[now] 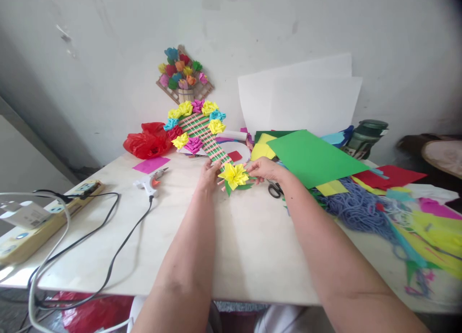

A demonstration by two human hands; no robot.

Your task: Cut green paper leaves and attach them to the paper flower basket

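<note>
A woven stick decoration (205,133) leans upright at mid-table, its upper part ringed with yellow, blue, red and magenta paper flowers. A yellow paper flower (234,175) with green paper leaves is at its lower end. My left hand (209,175) grips the left edge of that lower end, fingers closed on the sticks. On the other side, my right hand (266,169) pinches the lower right edge beside the yellow flower and a leaf; its fingertips are partly hidden. Black-handled scissors (275,189) lie just under my right wrist.
A glue gun (147,183) lies at left, its cord running near a power strip (54,217). A red plastic bag (148,141) sits behind it. At right are green paper (314,157), blue yarn (361,208) and a dark bottle (367,138). Another flower piece (184,75) leans against the wall.
</note>
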